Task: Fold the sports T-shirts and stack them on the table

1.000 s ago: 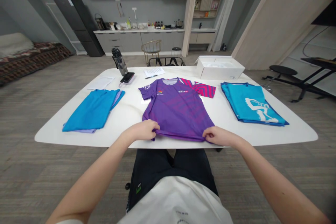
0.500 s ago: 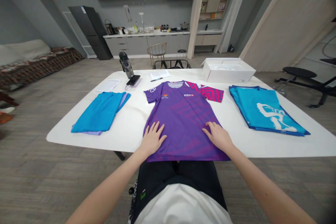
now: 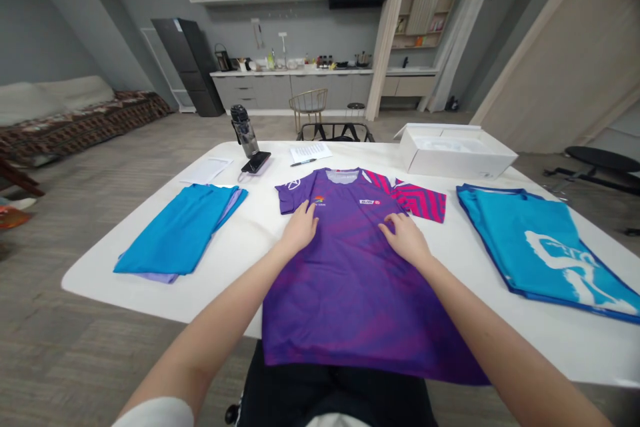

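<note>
A purple T-shirt (image 3: 345, 287) lies spread front side up, its collar toward the far side and its hem hanging over the near table edge. One sleeve is purple, the other striped pink. My left hand (image 3: 300, 228) rests on the chest beside the small colourful logo, fingers stretched forward. Below the white-lettered badge, my right hand (image 3: 407, 239) lies on the cloth with its fingers loosely extended and thumb apart. Neither hand visibly grips the fabric.
Folded blue garments (image 3: 173, 230) lie at the left, and more blue folded shirts (image 3: 545, 240) at the right. On the white table (image 3: 225, 273) are a water bottle (image 3: 245, 133), a phone (image 3: 256, 162), papers (image 3: 311, 151), a pen (image 3: 303, 162) and an open white box (image 3: 453, 157).
Both hands have moved forward over the shirt, from its lower part up to the chest. The view has shifted closer to the table, and more of the shirt's hem hangs over the edge.
</note>
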Motion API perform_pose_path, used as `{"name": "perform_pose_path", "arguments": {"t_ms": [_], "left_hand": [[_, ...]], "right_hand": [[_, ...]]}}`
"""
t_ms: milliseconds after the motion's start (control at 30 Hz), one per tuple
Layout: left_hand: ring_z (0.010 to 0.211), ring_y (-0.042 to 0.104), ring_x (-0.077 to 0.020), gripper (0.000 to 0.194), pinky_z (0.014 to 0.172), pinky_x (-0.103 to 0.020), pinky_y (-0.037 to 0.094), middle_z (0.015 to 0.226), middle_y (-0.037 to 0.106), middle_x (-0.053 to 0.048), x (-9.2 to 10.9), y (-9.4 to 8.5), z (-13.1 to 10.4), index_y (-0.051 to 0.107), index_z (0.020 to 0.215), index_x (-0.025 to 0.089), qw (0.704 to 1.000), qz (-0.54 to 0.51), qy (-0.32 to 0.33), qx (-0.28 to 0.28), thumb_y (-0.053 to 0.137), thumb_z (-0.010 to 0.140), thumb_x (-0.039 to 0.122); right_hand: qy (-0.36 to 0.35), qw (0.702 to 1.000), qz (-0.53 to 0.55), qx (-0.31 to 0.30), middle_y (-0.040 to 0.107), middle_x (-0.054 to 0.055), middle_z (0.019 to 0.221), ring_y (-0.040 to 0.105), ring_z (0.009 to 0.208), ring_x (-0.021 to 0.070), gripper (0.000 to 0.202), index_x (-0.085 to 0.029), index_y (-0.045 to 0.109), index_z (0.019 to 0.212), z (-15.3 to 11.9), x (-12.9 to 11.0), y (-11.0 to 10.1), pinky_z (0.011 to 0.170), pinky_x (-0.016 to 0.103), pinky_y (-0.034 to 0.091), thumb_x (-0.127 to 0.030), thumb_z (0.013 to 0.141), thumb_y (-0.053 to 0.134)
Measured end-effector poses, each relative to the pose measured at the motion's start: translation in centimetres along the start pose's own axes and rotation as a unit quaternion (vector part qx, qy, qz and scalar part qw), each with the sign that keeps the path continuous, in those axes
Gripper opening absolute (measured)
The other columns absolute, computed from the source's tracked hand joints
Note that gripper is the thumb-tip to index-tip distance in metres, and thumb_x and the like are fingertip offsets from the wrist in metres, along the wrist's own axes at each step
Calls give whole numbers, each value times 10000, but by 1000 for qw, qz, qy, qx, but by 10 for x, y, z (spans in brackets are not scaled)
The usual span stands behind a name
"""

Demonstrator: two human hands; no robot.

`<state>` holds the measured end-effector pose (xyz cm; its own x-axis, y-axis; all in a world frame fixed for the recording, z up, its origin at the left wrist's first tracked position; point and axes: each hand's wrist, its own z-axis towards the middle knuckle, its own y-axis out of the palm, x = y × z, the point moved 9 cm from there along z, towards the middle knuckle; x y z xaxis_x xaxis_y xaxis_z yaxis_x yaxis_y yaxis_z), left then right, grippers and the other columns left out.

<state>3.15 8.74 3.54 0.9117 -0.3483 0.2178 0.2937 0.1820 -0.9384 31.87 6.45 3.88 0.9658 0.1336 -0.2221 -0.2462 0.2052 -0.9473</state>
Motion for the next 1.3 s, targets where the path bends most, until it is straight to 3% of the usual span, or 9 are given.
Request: {"name": "perform_pose_path", "arguments": {"t_ms": [167, 267, 333, 467, 600, 733, 867, 1000, 1300], "left_hand": [[1467, 412, -287, 501, 1208, -471, 339, 1555, 446, -234, -3, 46, 77, 459, 1479, 74, 999, -10, 21, -40, 358, 1030, 270], [1514, 311, -359, 581, 1200, -621, 278, 1618, 362, -215, -18, 66, 98, 413, 1537, 141, 997, 15, -50, -64, 371, 1029, 420], [1538, 230, -402, 662, 1166, -726, 225, 1665, 273, -190, -41, 71, 103, 357, 1579, 202, 990, 19, -118, -76, 354, 1011, 542], [1542, 174, -449, 819, 1134, -790, 175, 1708, 137, -154, -101, 66, 103, 246, 1629, 261, 975, 3, -209, -82, 303, 950, 715], [1549, 139, -451, 803, 1121, -823, 90, 1700, 198, -123, -163, 54, 91, 301, 1610, 298, 957, 13, -276, -90, 217, 944, 738], [1537, 154, -479, 798, 1135, -805, 68, 1688, 225, -154, -203, 45, 85, 341, 1597, 245, 936, 52, -336, -88, 239, 954, 707], [1542, 215, -406, 715, 1221, -653, 138, 1670, 254, -196, -185, 53, 110, 343, 1586, 124, 960, 71, -257, -83, 258, 1010, 540], [1563, 194, -335, 670, 1227, -645, 151, 1696, 225, -94, -152, 78, 140, 343, 1597, 247, 979, 11, -151, -135, 204, 1022, 561], [1572, 159, -331, 766, 1222, -695, 93, 1701, 194, -20, -191, 73, 138, 295, 1615, 316, 962, 53, -248, -104, 128, 969, 691]], "right_hand": [[-63, 997, 44, -32, 578, 129, 1443, 491, 1363, 272, 399, -207, 617, 1326, 71, -36, 48, 1133, 429, 387, -406, 1043, 419], [-89, 991, 53, -87, 413, 81, 1613, 328, 1499, 297, 499, -282, 511, 1479, 94, -61, 84, 1209, 578, 238, -498, 1065, 337], [-58, 991, 50, -107, 322, 59, 1663, 261, 1527, 334, 559, -333, 420, 1550, 105, -57, 98, 1192, 687, 161, -563, 1060, 280], [65, 992, 38, -99, 213, 50, 1700, 159, 1548, 394, 655, -341, 316, 1610, 123, 0, 99, 1161, 760, 99, -629, 1037, 186], [174, 981, 14, -82, 221, 90, 1696, 142, 1536, 450, 744, -286, 305, 1623, 134, 67, 89, 1148, 775, 83, -679, 1004, 180], [226, 969, 13, -101, 225, 105, 1693, 141, 1515, 507, 789, -298, 334, 1613, 148, 101, 85, 1102, 818, 130, -734, 970, 196], [237, 962, 22, -135, 174, 112, 1706, 127, 1525, 487, 821, -303, 310, 1622, 167, 112, 88, 1085, 827, 171, -758, 955, 165], [214, 966, 3, -147, 109, 35, 1724, 40, 1546, 455, 815, -384, 232, 1632, 180, 112, 96, 1092, 832, 124, -794, 933, 144], [241, 958, -11, -157, 16, -60, 1728, -50, 1525, 512, 891, -458, 139, 1630, 192, 139, 101, 1069, 870, 17, -889, 850, 120]]}}
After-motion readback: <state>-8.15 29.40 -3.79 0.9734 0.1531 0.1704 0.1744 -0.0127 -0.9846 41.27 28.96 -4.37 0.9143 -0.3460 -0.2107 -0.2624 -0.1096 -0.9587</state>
